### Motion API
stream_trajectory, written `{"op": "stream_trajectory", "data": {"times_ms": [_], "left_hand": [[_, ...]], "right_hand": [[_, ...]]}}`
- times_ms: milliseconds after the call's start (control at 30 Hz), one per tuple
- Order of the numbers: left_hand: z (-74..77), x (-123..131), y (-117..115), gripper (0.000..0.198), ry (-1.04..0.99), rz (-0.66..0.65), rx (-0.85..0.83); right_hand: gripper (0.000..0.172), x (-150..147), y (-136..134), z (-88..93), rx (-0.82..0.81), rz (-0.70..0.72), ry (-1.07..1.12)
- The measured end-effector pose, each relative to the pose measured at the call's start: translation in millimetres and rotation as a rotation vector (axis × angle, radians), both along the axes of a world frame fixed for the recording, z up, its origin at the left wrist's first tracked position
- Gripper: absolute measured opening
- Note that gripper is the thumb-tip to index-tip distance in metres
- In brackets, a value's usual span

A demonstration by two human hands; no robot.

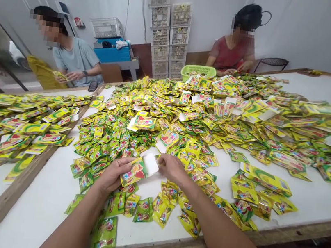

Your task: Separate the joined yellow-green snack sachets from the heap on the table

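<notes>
Packing workshop — white table [37, 212], heaped foil sachets [154, 114], stacked plastic crates [164, 37]

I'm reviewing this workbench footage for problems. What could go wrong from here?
The white tab on the printed sachet, held by the left hand with the right hand at the tab, could tear if pulled unevenly. The stacked sachets near the wooden table edge could slip off. The right forearm passes just above loose sachets and could drag them.
</notes>
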State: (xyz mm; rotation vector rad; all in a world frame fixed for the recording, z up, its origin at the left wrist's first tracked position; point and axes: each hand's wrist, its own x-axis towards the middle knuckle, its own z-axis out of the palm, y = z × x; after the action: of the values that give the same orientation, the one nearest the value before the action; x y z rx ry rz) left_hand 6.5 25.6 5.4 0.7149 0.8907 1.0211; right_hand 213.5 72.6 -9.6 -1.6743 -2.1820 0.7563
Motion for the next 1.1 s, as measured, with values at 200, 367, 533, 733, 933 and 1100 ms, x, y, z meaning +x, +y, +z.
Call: {"op": "stream_trajectory", "data": {"times_ms": [200,367,533,733,933,1100], "left_hand": [[0.3,-1.8,-4.4,0.046,-0.003,-0.058,0.038],[-2.0,-7.2,-3.5,0.051,-0.003,0.003,0.044],[-0.5,-6.2,2.1,0.047,0.022,0.075,-0.011],[3.8,-0.3,7.6,0.039,0.139,0.204,-0.082],[4.1,3.7,6.3,0.027,0.334,0.201,-0.012],[-2.6,10.6,3.1,0.028,0.358,0.139,0.094]], "right_hand": [[0.007,-10.8,-1.2,-5.7,0.003,-0.143,0.145],[0.018,-10.3,2.3,0.7,-0.004,-0.226,0.556],[0.032,7.6,0.3,24.9,-0.051,-0.268,1.063],[0.015,12.0,-6.6,29.7,-0.071,-0.245,0.797],[0.01,13.9,-5.3,16.2,0.289,-0.221,0.201],[0.007,-3.5,-9.9,10.7,0.151,0.002,0.402]]}}
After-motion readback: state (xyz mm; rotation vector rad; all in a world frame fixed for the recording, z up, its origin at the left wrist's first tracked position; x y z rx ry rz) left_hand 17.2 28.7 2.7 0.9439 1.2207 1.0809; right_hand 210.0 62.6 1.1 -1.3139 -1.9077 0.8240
